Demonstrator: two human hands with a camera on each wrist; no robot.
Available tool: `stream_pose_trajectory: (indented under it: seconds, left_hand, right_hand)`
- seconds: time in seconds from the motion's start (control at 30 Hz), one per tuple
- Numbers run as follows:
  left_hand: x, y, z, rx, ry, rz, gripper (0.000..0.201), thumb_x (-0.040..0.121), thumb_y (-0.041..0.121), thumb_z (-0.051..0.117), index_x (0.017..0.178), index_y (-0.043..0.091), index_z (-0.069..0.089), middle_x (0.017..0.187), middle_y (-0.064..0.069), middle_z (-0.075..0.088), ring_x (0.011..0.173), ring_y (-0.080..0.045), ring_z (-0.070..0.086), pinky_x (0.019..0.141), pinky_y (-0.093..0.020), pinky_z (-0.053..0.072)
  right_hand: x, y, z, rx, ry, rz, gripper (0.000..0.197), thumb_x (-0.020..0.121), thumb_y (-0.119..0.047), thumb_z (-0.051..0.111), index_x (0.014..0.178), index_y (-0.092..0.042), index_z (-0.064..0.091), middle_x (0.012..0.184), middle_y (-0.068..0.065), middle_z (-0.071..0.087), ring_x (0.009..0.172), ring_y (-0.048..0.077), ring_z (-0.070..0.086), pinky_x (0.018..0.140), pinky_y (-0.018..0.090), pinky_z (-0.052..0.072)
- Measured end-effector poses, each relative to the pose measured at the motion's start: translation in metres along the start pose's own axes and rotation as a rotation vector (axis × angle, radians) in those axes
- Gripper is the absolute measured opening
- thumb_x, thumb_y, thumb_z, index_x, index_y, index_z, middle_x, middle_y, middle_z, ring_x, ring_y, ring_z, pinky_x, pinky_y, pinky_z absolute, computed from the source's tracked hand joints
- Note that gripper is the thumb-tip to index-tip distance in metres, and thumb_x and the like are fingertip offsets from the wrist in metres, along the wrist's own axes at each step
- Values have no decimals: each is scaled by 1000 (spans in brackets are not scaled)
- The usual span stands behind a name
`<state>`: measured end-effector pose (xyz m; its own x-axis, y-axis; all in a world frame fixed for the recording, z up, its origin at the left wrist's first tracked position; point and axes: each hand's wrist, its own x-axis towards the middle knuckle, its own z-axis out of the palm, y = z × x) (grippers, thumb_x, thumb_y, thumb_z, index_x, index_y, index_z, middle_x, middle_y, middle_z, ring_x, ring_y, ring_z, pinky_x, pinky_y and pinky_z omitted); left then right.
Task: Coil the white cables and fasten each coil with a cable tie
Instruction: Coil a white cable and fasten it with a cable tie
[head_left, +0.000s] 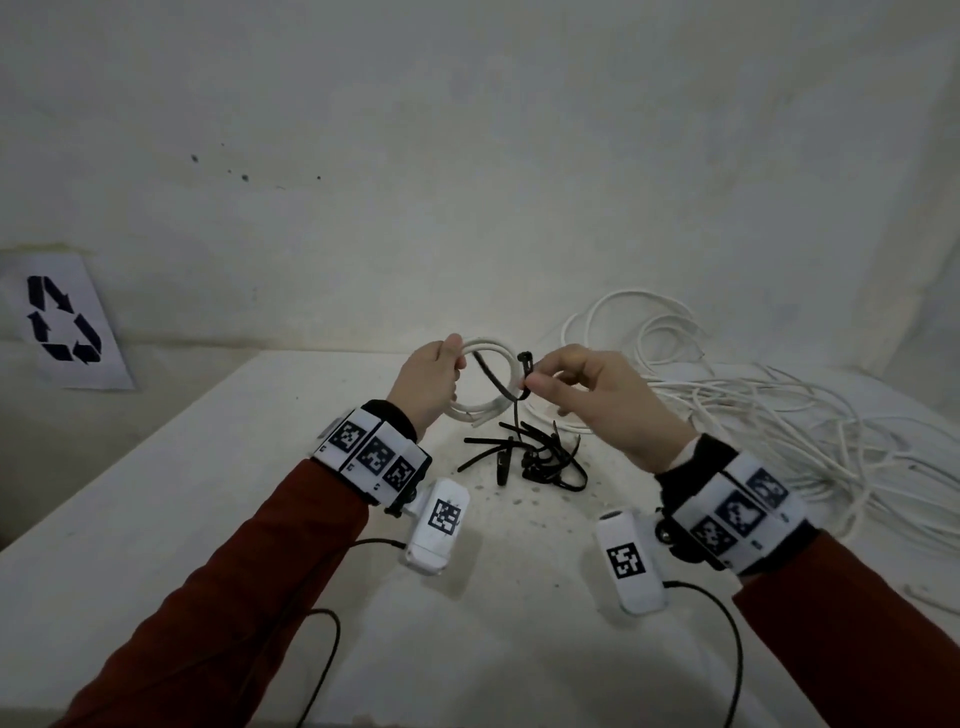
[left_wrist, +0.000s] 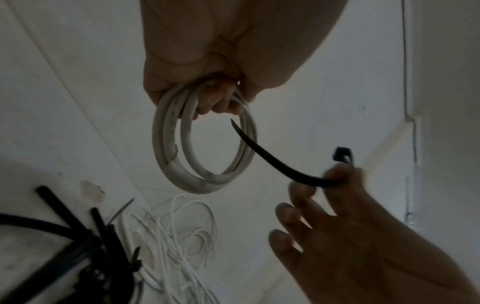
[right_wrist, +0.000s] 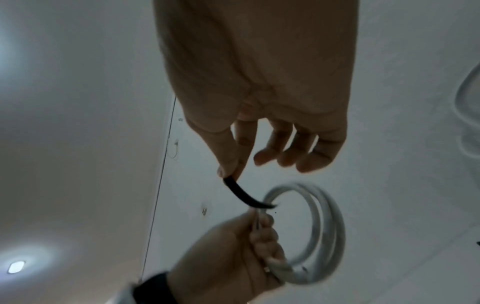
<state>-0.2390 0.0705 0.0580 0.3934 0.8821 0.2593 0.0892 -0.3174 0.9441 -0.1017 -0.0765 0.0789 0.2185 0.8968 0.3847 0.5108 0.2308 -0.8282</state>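
A: How is the white coil (head_left: 485, 382) held?
B: It is gripped by curled fingers (left_wrist: 221, 102) of the left hand (head_left: 428, 382), raised above the counter (head_left: 208, 519) toward its far edge.
A: And the cable tie (left_wrist: 280, 164)?
B: It is pinched by the right hand (head_left: 597, 400), its tip inside the coil; the other fingers are relaxed.

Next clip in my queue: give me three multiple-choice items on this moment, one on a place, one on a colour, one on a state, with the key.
1. Where is the heap of loose white cable?
A. On the table, to the person's right
B. On the floor
C. Over the left arm

2. What colour is the cable tie pinched by the right hand?
A. White
B. Black
C. Red

3. What state is the tie in?
A. Locked tight round the coil
B. Lying on the table
C. Open, its tip poking through the coil that the left hand holds

Key: 1 A, it lies on the table's right side; 2 B, it shows dark against the white coil; 3 C, its head is free by the right fingertips.
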Motion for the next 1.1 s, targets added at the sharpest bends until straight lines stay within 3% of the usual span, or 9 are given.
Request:
stream_pose_trajectory:
  seconds: [0.17,0.37,0.5,0.63,0.8,0.87,0.93,1.0,1.1]
  left_hand:
    - [-17,24,12,-91,-90,72,41,101,36,36,69,13,50,53,7,38,50,-11,36,59,-26,36]
    - [-34,34,11,10,-208,134,46,97,47,38,85,11,65,55,12,41,56,-10,39,65,-27,37]
    - [-41,34,11,148,-260,242,47,88,48,55,86,1,58,69,2,46,64,-12,42,65,-31,37]
    - [-45,30,13,121,-248,252,73,71,66,62,88,-5,61,72,-5,51,63,-13,42,61,-30,36]
    - [-52,26,15,40,-275,184,42,82,55,56,72,16,67,66,-12,44,57,-17,38,55,-25,33]
    - [-52,22,16,-16,-264,187,46,80,59,57,78,15,70,73,-13,50,58,-18,38,58,-28,34]
    - [-53,24,16,-68,-242,189,58,76,59,61,89,3,69,77,-13,50,60,-18,38,59,-28,35]
    - [-56,28,15,-96,-228,204,61,72,53,61,92,-5,66,72,-12,45,60,-19,37,56,-25,35]
    - [-59,33,13,-115,-249,225,63,71,48,62,87,-12,60,67,-11,35,61,-21,34,55,-26,33]
  right_hand:
    - [8,9,13,-65,247,-147,10,83,-20,72,86,-30,71,91,-4,48,77,-1,45,71,15,39]
    - [10,10,11,-14,424,-261,11,84,-15,71,90,-24,71,91,-3,39,75,10,43,69,20,42]
    - [7,8,11,57,423,-192,14,85,-20,71,87,-33,72,94,-8,39,77,6,42,69,20,42]
    - [2,3,9,107,332,-94,10,83,-26,72,86,-35,73,101,-4,45,86,9,45,78,22,44]
    - [-2,-7,10,95,286,-121,8,85,-24,71,88,-30,73,104,-4,45,91,6,44,77,19,42]
    - [-2,-6,10,74,270,-85,7,85,-25,70,89,-29,74,104,-5,47,91,4,45,86,20,40]
    - [-1,-7,11,104,212,-56,8,87,-27,69,89,-30,75,108,-5,54,94,6,52,93,25,41]
    - [0,-7,11,247,164,-26,12,90,-28,64,88,-27,76,109,0,64,93,12,62,89,26,47]
    - [7,-7,10,453,264,84,11,93,-21,59,89,-14,65,86,-2,64,72,11,60,74,28,48]
